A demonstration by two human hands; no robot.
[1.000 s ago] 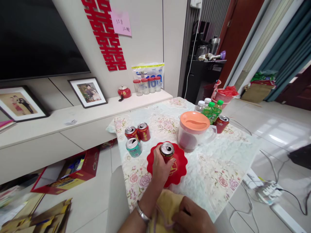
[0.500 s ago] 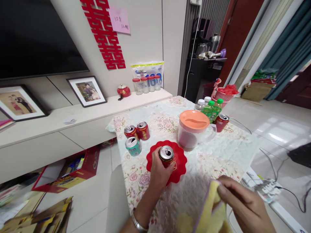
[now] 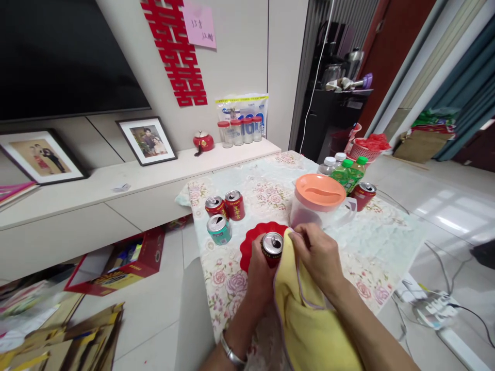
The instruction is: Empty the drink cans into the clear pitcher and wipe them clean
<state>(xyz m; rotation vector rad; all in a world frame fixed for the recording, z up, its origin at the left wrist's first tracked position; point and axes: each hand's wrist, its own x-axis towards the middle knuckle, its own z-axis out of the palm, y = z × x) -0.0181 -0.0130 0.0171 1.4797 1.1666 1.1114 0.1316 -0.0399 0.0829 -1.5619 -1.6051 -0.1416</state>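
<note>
My left hand (image 3: 260, 273) is wrapped round an opened dark red can (image 3: 272, 247), held upright over a red scalloped plate (image 3: 251, 238). Pinched in my right hand (image 3: 317, 252) is the edge of a yellow cloth (image 3: 309, 324) with a purple border. The cloth hangs down toward me, its top edge beside the can. Left of the plate stand two red cans (image 3: 235, 205) and a teal can (image 3: 219, 230), all opened. Just behind my right hand is a clear pitcher (image 3: 309, 215) with an orange lid.
Bottles with green and white caps (image 3: 347, 175) and another red can (image 3: 363, 197) stand at the table's right back. A white cabinet (image 3: 154, 180) runs along the wall. Floor holds a red box (image 3: 149, 257), cardboard (image 3: 85, 337) and a power strip (image 3: 460, 350).
My right hand has moved left and up, bringing the yellow cloth beside the can. My left hand still holds the can. The view has shifted slightly left.
</note>
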